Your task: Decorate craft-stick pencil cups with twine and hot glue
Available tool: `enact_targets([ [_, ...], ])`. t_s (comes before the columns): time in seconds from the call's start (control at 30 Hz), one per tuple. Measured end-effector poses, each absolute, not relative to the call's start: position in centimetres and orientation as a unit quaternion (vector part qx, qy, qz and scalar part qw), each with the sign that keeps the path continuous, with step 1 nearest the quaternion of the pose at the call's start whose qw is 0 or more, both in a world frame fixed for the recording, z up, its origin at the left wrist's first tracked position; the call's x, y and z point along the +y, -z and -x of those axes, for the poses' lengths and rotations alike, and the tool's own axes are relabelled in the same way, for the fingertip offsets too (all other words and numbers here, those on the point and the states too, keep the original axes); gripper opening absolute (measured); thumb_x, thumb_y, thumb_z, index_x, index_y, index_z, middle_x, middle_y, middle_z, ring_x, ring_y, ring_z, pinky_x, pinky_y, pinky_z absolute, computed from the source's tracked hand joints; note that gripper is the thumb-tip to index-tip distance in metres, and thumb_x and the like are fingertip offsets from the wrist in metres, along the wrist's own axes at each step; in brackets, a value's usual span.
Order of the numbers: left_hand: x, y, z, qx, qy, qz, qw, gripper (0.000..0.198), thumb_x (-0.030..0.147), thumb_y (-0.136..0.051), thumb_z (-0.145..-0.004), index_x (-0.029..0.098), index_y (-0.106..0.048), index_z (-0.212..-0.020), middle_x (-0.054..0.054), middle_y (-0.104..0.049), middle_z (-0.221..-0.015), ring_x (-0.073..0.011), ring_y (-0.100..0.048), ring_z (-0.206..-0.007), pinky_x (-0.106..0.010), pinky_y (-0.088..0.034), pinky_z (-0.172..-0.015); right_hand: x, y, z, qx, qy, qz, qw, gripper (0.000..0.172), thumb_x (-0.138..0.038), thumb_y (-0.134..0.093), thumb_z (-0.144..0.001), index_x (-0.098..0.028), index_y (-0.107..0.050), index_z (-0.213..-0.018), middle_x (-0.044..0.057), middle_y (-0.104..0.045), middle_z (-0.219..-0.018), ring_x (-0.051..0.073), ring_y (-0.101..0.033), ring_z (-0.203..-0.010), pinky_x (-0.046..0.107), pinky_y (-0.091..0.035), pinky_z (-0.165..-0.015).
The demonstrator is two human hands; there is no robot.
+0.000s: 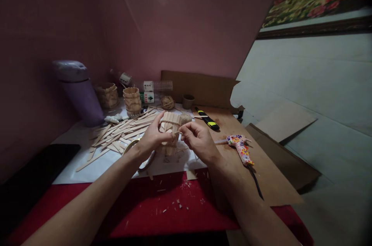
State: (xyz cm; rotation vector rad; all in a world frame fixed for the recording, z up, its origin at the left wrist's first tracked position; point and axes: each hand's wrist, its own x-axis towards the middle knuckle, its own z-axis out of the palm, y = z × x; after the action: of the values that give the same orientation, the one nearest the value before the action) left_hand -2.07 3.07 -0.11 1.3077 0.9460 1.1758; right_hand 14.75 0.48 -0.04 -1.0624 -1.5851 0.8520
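Note:
My left hand [157, 133] is wrapped round the left side of a small cup made of wooden craft sticks [172, 118], holding it above the white paper. A band of twine [170, 122] runs round the cup near its top. On the cup's right side my right hand [197, 137] pinches with thumb and forefinger at what looks like the twine's end; the fingertips partly hide it. Just behind the cup sits a ball of twine [185, 118]. A round metal-rimmed tin or roll [147, 165] lies under my left wrist, partly covered.
Loose craft sticks [122, 133] are heaped at left. Two finished stick cups [132, 98], a purple bottle [80, 93] and plastic bottles [162, 85] stand or lie behind. On the right are a yellow-black utility knife [207, 119] and a flowered glue gun [240, 148] with cord. Scraps litter the red cloth [145, 207].

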Motion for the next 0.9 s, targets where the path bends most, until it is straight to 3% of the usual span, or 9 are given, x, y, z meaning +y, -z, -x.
enact_targets([
  [0.1,2.9,0.0,2.0,0.403,-0.498,-0.555,0.530,0.111,0.023,-0.078,-0.049,0.013,-0.034,-0.151,-0.013,-0.062,-0.125,-0.0298,-0.061,-0.109,-0.035,-0.052,-0.086,0.5,0.0,-15.0,-0.664,-0.313,0.479,0.481,0.041,-0.053,-0.054,-0.089,-0.019,-0.057,-0.066,-0.003,-0.048,-0.056,0.011,-0.042,-0.055,0.026,-0.032,-0.053],
  [0.27,2.5,-0.5,1.7,0.414,-0.490,-0.564,0.520,0.117,0.023,-0.077,-0.048,0.010,-0.027,-0.154,-0.016,-0.059,-0.131,-0.0313,-0.059,-0.112,-0.036,-0.051,-0.088,0.4,-0.2,-15.2,-0.694,-0.280,0.525,0.404,0.052,-0.054,-0.045,-0.094,-0.017,-0.065,-0.063,0.000,-0.054,-0.057,0.014,-0.050,-0.060,0.028,-0.032,-0.058],
  [0.4,2.2,-0.9,1.6,0.422,-0.483,-0.566,0.518,0.118,0.024,-0.076,-0.047,0.009,-0.026,-0.154,-0.017,-0.058,-0.132,-0.0317,-0.058,-0.114,-0.037,-0.049,-0.091,0.7,-0.2,-15.1,-0.690,-0.316,0.527,0.383,0.049,-0.048,-0.049,-0.093,-0.017,-0.065,-0.059,-0.001,-0.052,-0.054,0.013,-0.048,-0.057,0.027,-0.033,-0.057],
  [0.63,2.4,-0.4,1.7,0.416,-0.484,-0.563,0.525,0.117,0.026,-0.077,-0.048,0.011,-0.029,-0.153,-0.015,-0.059,-0.129,-0.0314,-0.058,-0.113,-0.038,-0.050,-0.091,1.0,-0.1,-15.3,-0.652,-0.406,0.492,0.411,0.044,-0.059,-0.058,-0.082,-0.022,-0.051,-0.061,-0.006,-0.039,-0.050,0.010,-0.034,-0.049,0.025,-0.026,-0.048],
  [0.9,2.7,-0.1,1.8,0.415,-0.487,-0.556,0.531,0.119,0.027,-0.079,-0.046,0.012,-0.029,-0.154,-0.016,-0.058,-0.133,-0.0328,-0.057,-0.118,-0.039,-0.050,-0.095,0.7,-0.7,-15.1,-0.665,-0.408,0.462,0.423,0.028,-0.043,-0.064,-0.077,-0.020,-0.055,-0.064,-0.005,-0.046,-0.056,0.010,-0.040,-0.054,0.025,-0.032,-0.052],
])
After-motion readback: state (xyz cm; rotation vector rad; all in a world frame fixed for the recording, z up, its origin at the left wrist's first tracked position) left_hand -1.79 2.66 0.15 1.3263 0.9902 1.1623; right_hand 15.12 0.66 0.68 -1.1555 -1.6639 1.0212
